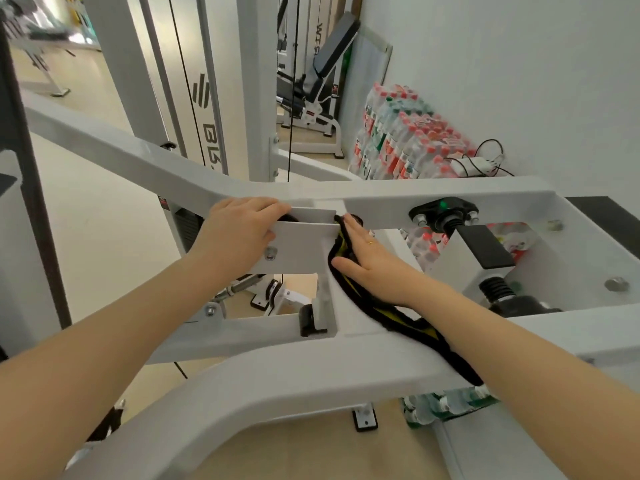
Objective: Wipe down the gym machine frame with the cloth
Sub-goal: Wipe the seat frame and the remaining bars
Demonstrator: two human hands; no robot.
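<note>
Right hand [363,261] flat, fingers straight, pressing cloth [388,317] onto frame [346,368]; cloth trailing toward the wrist; left hand [242,230] curled over bracket [304,244].

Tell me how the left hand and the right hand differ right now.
The left hand grips a white bracket plate with bare fingers curled over its top edge; the right hand lies flat, fingers straight, pressing the cloth against the frame. The right hand wears a ring; none shows on the left hand. The left hand touches metal directly, while the right hand has the black and yellow cloth under it. Both rest on the white machine.
</note>
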